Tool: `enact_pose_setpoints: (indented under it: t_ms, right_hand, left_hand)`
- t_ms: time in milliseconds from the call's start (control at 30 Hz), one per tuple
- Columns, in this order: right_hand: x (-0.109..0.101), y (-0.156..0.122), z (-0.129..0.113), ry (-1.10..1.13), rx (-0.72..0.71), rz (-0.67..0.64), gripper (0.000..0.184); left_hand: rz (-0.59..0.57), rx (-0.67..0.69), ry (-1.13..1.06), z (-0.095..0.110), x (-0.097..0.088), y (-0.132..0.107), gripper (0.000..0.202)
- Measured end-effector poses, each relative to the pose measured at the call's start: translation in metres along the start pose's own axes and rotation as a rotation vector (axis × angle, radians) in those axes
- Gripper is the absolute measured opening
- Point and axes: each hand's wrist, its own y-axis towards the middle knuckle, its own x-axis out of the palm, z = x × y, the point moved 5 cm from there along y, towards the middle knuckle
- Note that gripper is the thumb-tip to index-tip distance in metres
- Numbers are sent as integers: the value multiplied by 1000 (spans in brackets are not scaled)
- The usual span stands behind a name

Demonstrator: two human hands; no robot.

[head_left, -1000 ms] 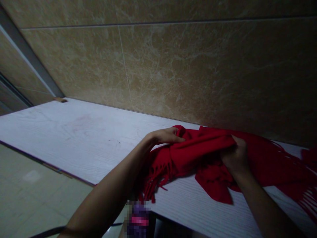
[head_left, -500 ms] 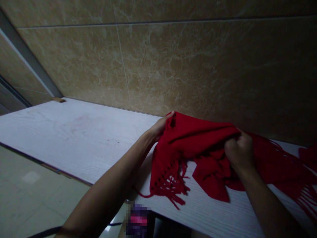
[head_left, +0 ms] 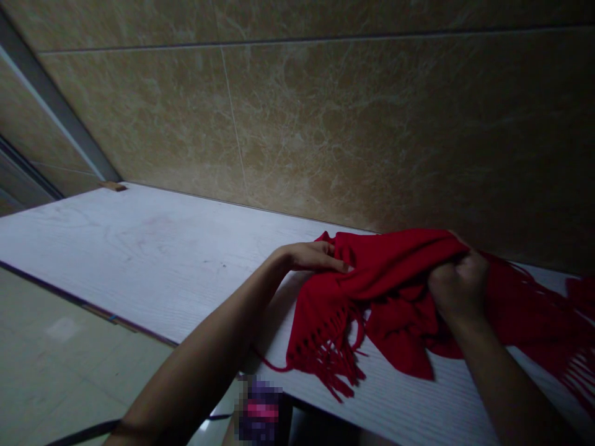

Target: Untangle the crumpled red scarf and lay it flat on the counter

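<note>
Here's a white wood-grain tabletop point(head_left: 139, 248) against marble-look wall tiles point(head_left: 372, 124), a small wooden block point(head_left: 113, 186) at its far corner, pale floor tiles point(head_left: 69, 378) below!

Dim all round, soft glare on the pale tabletop point(head_left: 153, 248), edges bowing wide, blocky blur low centre point(head_left: 259, 409), light seemingly from above.

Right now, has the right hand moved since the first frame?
Yes, slightly: the right hand sits farther right, away from the small wooden piece.

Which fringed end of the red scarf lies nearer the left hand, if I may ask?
The fringed end below the left hand; the other lies beyond the right hand.
</note>
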Motion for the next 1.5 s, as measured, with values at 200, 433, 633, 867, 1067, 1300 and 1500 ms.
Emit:
enact_pose_setpoints:
  t_ms: [200, 433, 633, 867, 1067, 1300, 1500]
  right_hand:
    - [-3, 1, 5, 6, 0, 10, 17]
    - [7, 0, 14, -54, -41, -148, 36]
    - [19, -6, 4, -188, -267, -274, 74]
    - [29, -15, -17, -211, -456, -410, 71]
    - [31, -19, -30, -101, -513, -461, 29]
    - [15, -10, -21, -42, -241, -270, 27]
    - [5, -4, -15, -80, -133, -89, 28]
  left_hand:
    - [155, 153, -232, 13, -4, 3, 13]
    - [301, 240, -503, 27, -19, -2, 20]
    - [366, 359, -392, 30, -20, -4, 33]
    - [322, 443, -219, 36, -7, -6, 40]
    - [284, 368, -230, 23, -12, 2, 27]
    - [295, 246, -277, 11, -17, 7, 24]
    - [452, 321, -372, 19, -26, 2, 14]
